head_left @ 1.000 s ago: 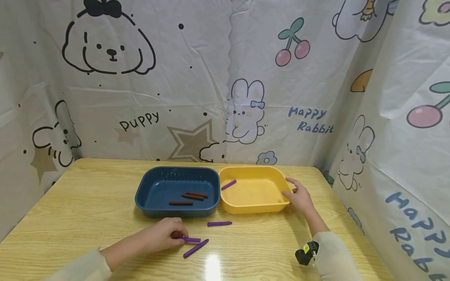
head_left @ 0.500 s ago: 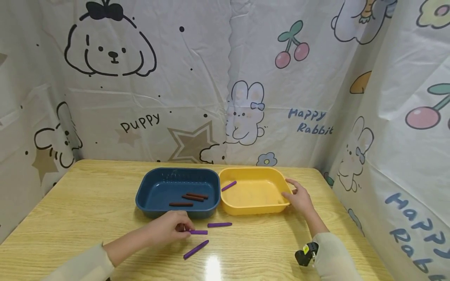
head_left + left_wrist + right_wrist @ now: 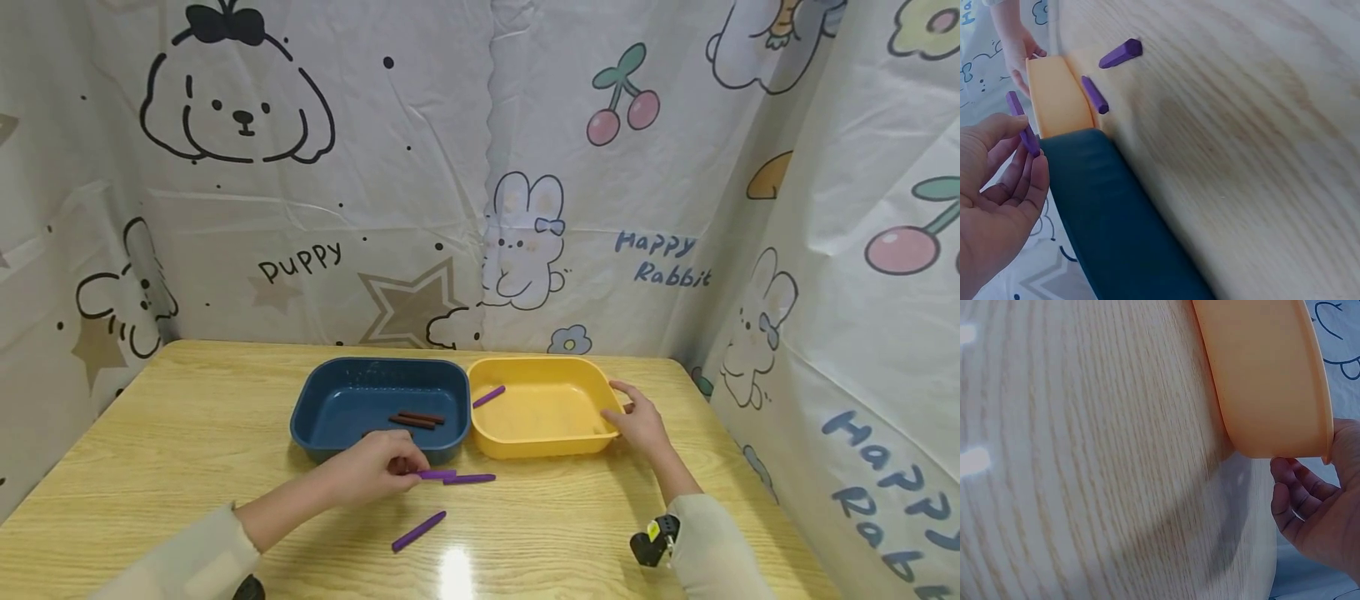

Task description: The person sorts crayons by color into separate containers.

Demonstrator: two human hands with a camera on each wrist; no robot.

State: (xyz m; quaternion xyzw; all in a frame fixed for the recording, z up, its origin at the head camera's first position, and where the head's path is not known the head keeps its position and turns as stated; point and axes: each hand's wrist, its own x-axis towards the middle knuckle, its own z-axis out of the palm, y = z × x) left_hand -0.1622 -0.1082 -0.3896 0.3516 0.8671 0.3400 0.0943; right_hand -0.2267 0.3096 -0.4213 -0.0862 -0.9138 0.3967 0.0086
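Observation:
My left hand [image 3: 378,468] pinches a purple crayon [image 3: 1022,124] between thumb and fingertips, in front of the blue tray [image 3: 302,417]. The crayon points right in the head view, overlapping a second purple crayon [image 3: 480,478] that lies on the table. A third purple crayon [image 3: 418,532] lies slanted nearer the front. My right hand [image 3: 641,423] grips the right end of the yellow tray [image 3: 1266,375], thumb over the rim and fingers against the outer wall. One purple crayon [image 3: 489,396] rests inside the yellow tray at its left end.
Brown crayons [image 3: 420,417] lie in the blue tray, one partly hidden behind my left hand. The two trays stand side by side on the wooden table [image 3: 570,533]. A printed curtain [image 3: 450,150] hangs along the back and sides.
My left hand has lifted the purple crayon from beside the slanted one and carried it forward and right, toward the front of the trays. My right hand stays on the yellow tray.

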